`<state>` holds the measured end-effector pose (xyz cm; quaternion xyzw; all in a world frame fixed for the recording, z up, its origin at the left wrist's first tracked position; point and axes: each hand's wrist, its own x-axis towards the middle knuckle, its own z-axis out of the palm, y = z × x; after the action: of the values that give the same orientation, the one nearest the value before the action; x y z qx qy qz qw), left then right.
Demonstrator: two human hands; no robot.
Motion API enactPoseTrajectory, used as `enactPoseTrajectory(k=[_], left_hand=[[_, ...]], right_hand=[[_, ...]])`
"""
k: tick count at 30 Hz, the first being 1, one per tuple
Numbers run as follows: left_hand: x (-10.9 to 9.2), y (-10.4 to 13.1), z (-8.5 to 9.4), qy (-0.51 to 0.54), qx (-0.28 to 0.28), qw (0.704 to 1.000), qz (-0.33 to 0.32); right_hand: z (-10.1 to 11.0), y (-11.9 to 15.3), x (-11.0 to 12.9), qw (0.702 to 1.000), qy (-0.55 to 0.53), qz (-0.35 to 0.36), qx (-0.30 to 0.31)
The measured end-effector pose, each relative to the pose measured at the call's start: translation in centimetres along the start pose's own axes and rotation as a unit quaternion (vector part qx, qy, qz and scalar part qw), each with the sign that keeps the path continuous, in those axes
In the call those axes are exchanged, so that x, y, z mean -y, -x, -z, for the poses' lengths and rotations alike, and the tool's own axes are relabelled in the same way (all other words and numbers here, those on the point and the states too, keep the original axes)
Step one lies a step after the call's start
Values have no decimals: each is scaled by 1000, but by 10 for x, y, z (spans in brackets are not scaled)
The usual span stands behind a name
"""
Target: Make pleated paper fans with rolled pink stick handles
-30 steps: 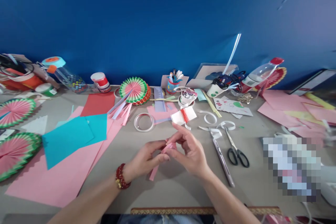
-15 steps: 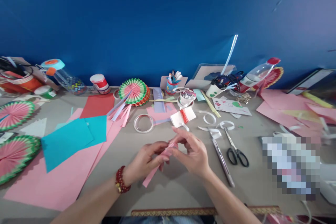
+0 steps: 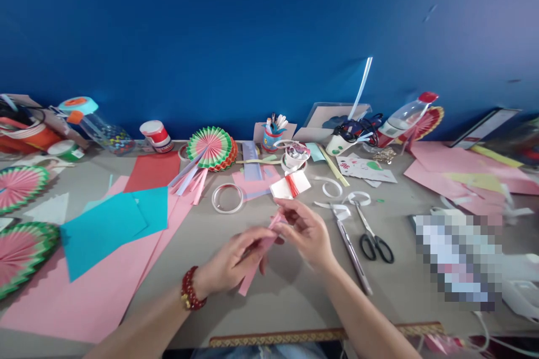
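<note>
A narrow pink paper strip (image 3: pixel 249 281) runs slantwise between my two hands, over the middle of the table. My left hand (image 3: pixel 236 258), below a red bead bracelet (image 3: pixel 191 290), is closed round the strip's middle. At its upper end, the fingers of my right hand (image 3: pixel 305 233) pinch the paper; the fingertips partly cover that end. Just beyond my hands lies a white card wound with red string (image 3: pixel 290 184). A roll of clear tape (image 3: pixel 228 198) rests on the table to the left of it.
Scissors (image 3: pixel 376 241) and a slim silver pen-like tool (image 3: pixel 352 258) lie right of my hands. Blue paper (image 3: pixel 105 230) covers large pink sheets (image 3: pixel 84 305) on the left. A folded paper fan (image 3: pixel 210 147), a marker cup (image 3: pixel 272 139) and a bottle (image 3: pixel 402 118) stand along the wall.
My fingers have shifted on the pink strip, and its lower end has swung slightly right. The whole view has moved a little, so the table things appear further left.
</note>
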<state>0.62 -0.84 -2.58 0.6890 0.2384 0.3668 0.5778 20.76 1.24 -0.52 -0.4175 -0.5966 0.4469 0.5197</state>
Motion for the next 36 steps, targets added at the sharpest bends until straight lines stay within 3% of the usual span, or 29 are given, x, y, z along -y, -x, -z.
enactPoseTrajectory(k=[3,7,9,11,14,17,20,23,27,30,32,36], left_hand=[[1,-3,4,-41,-12,999,-8],[9,-5,9,-11,-145,989,-4],[11,-5,12,-9,-173,985,-3],[10,-5,16,-33,-189,981,-17],[3,-5,29,-98,-261,958,-68],[-3,-8,46,-97,-371,918,-100],[-3,-11,56,-57,-416,902,-102],[0,-11,57,-71,-401,907,-104],[2,-9,56,-197,-352,909,-109],[3,-8,56,-376,-280,877,-103],[3,-9,54,-442,-232,861,-99],[2,-11,44,-416,-182,886,-97]], right_hand=[[11,-4,3,997,-3,30,-70],[32,-11,4,965,52,57,-250],[37,-14,4,961,102,57,-249],[36,-16,4,970,154,62,-177],[22,-17,4,973,221,71,6],[-1,-20,1,949,262,78,159],[-25,-30,-9,903,353,86,229],[-47,-46,-22,843,458,87,268],[-59,-62,-28,818,478,115,298],[-46,-66,-15,811,488,134,295],[-31,-66,-3,813,486,149,284],[-7,-61,14,847,409,220,258]])
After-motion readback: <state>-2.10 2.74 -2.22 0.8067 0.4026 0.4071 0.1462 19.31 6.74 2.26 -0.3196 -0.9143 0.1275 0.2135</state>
